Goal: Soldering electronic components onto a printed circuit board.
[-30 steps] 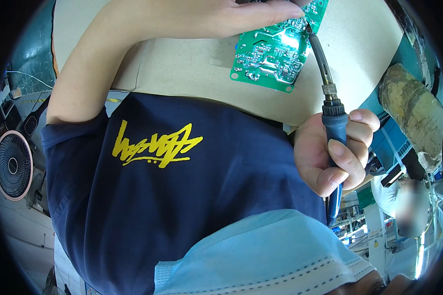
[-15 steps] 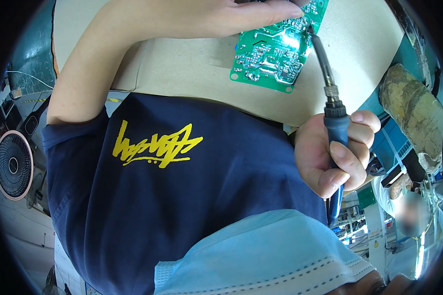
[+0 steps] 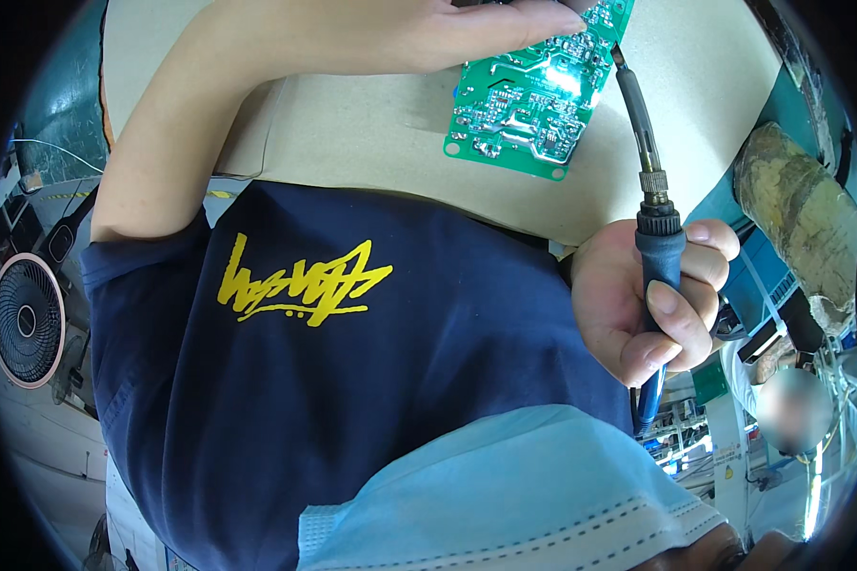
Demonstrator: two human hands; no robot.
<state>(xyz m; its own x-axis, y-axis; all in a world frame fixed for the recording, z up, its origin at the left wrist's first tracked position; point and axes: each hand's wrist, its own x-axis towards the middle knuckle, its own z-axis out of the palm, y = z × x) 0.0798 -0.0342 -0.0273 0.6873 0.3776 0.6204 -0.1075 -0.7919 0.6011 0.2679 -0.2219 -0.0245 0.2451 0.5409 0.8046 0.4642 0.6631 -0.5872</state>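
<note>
In my right hand [image 3: 652,309] is a soldering iron [image 3: 659,249] with a dark blue grip, my fingers wrapped round the handle. Its dark tip points up, beside the right edge of a green circuit board [image 3: 505,143]. That board lies at a slant, its face covered with small parts and shiny solder joints. From the left, my left hand [image 3: 486,33] reaches over the board's upper part and grips it, the thumb lying along its face. The top of the picture cuts off most of the left fingers.
A beige work surface [image 3: 352,124] lies under the board. Brownish wrapped material [image 3: 795,219] sits at the right, near a blurred person [image 3: 795,414]. A round fan [image 3: 27,322] stands at the left. My dark shirt and a light blue mask fill the lower part.
The soldering iron's tip has moved right, off the board's face to beside its edge. My right hand has shifted slightly right with it. My left hand and the board look nearly unmoved.
</note>
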